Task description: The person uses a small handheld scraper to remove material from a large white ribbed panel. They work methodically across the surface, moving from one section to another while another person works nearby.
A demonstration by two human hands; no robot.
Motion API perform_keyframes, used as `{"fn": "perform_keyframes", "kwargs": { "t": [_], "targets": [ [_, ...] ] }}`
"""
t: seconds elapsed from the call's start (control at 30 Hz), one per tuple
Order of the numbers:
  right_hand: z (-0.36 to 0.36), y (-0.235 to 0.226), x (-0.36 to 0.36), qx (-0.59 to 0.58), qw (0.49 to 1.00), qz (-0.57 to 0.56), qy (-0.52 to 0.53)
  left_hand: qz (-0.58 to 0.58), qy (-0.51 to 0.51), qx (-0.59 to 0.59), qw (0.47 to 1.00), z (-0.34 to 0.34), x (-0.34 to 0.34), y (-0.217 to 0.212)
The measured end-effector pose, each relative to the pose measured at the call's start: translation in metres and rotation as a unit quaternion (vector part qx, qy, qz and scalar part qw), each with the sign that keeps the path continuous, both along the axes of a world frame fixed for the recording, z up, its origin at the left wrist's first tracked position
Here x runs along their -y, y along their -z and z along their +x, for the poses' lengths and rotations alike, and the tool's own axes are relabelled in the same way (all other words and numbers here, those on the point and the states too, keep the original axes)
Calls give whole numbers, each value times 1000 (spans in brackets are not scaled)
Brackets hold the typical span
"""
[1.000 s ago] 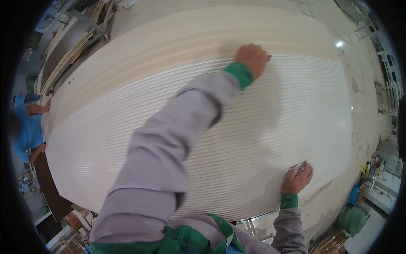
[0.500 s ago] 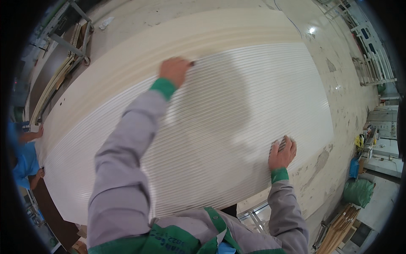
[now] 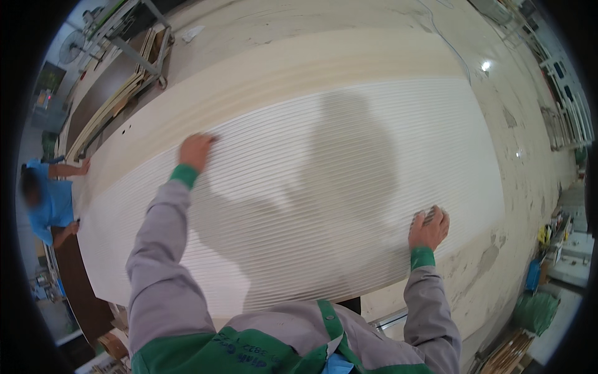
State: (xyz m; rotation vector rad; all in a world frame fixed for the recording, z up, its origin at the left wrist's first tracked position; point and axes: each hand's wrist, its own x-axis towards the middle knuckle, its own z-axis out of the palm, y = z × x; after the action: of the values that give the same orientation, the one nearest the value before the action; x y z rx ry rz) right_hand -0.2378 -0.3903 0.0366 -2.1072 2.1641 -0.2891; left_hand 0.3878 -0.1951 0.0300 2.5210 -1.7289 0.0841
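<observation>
A large white panel (image 3: 261, 249) with fine parallel ridges lies flat before me and fills the middle of the view. Far to the left, my left hand (image 3: 195, 151) is closed around a small dark object (image 3: 215, 138), close to where the ridges meet the smooth beige strip (image 3: 274, 84). Most of that object is hidden by my fingers, so its kind does not show. Near the panel's right side, my right hand (image 3: 428, 232) rests on the ridges with bent fingers set apart. Dark stripes show between thumb and fingers there. My shadow falls over the ridges.
At the left end, another person in blue (image 3: 53, 202) has hands at the panel's edge. A wheeled rack (image 3: 146, 65) with long boards stands at the far left. A thin cable (image 3: 458, 53) runs over the floor. A green bag (image 3: 534, 311) and wooden strips (image 3: 507, 352) lie at the right.
My left hand has moved left and nearer along the ridge edge with the small dark object. My right hand stays near the same spot on the panel. The view has shifted slightly.
</observation>
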Motion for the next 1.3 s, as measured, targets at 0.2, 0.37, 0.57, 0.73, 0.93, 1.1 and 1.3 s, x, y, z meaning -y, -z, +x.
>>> {"fn": "perform_keyframes", "kwargs": {
  "t": [0.2, 0.37, 0.57, 0.73, 0.93, 1.1, 1.3],
  "targets": [
    [1, -7, -4, -5, 1000, 0, -24, -79, 42, -47, 995, -170, 240, 17],
    [-6, -1, -1, 0, 998, -47, -44, -36, -42, -113, 992, -232, 243, -16],
    [-27, 17, 4, 5, 992, -80, -98, -40, -194, -175, 964, -201, 34, -21],
    [-37, 39, -2, -55, 993, -88, -56, -252, -422, -237, 838, -288, -203, -30],
    [-62, 58, -2, 39, 997, -38, -58, -460, -600, -293, 585, -484, -327, 9],
    [-20, 28, -48, 127, 918, -10, -376, -491, -615, -413, 458, -571, -315, 31],
    [43, -39, -214, 162, 555, 326, -748, -444, -584, -499, 462, -595, -258, 17]
  ]
}}
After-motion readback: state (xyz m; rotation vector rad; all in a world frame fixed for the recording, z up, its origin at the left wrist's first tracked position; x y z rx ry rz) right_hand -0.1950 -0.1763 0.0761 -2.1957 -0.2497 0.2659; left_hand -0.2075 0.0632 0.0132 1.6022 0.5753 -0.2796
